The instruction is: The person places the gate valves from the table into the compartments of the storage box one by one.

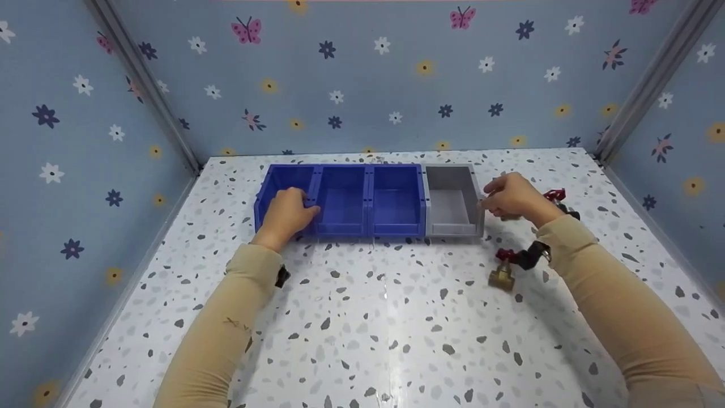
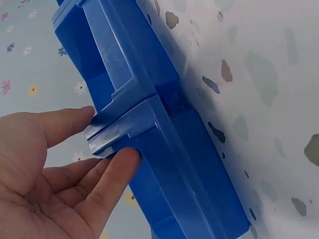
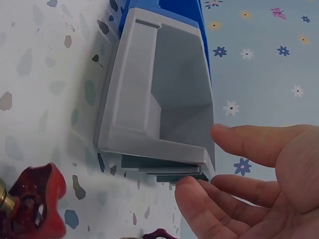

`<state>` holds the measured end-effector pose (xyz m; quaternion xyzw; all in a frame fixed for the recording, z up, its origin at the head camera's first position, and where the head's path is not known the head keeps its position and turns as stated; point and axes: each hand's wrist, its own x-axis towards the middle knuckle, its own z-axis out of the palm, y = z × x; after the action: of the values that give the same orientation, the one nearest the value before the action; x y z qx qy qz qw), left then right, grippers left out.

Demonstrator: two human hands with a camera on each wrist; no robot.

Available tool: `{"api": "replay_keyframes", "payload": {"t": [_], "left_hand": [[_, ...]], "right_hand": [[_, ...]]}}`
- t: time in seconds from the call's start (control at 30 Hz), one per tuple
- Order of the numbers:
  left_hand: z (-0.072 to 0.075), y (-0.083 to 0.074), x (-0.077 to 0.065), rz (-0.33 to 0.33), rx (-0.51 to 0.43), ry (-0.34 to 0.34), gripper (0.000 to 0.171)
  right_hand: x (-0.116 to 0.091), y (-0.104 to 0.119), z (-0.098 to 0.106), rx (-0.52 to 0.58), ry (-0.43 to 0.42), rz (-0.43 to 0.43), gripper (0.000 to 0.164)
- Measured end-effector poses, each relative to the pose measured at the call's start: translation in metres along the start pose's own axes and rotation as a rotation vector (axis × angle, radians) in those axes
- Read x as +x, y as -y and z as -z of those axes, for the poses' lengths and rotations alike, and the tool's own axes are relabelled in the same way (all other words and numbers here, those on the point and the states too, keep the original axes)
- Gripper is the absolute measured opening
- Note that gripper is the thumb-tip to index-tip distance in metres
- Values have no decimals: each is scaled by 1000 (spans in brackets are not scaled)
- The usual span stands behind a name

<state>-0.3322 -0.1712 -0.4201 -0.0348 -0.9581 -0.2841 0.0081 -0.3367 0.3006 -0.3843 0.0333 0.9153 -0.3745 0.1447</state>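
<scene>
Three blue bins (image 1: 395, 229) and a grey bin (image 1: 450, 229) stand side by side in a row. My left hand (image 1: 288, 214) is at the leftmost blue bins. In the left wrist view its thumb and fingers pinch the adjoining blue side walls (image 2: 122, 124) from both sides. Beside the grey bin's right side is my right hand (image 1: 512, 197), its fingertips right at the outer wall. The right wrist view has the thumb (image 3: 232, 137) by the upper rim and the loosely extended fingers (image 3: 197, 196) below the corner; nothing is gripped.
A brass valve (image 1: 502, 277) with a red handle lies on the speckled table (image 1: 362, 340), near my right forearm. Another red-handled valve (image 1: 555, 195) is partly hidden behind the right wrist. Flower-patterned panels (image 1: 362, 79) enclose the back and sides.
</scene>
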Motion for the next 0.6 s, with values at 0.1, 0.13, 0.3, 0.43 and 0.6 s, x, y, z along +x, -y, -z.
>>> {"api": "replay_keyframes", "payload": {"t": [0.1,0.13,0.3,0.43,0.6], "left_hand": [[5,1,0,4,-1,-31,52],[7,2,0,5,2,-43,54],[20,10,-1,-5,13,-104,54],[29,20,0,-14,26,-150,53],[35,38,0,-8,77,-165,58]], "right_hand": [[-3,1,5,-1,-2,-2,63],[-4,1,6,-3,-1,-1,64],[-10,-4,14,9,-14,37,64],[-14,-10,21,15,-32,74,61],[-17,-18,27,9,-53,74,61]]}}
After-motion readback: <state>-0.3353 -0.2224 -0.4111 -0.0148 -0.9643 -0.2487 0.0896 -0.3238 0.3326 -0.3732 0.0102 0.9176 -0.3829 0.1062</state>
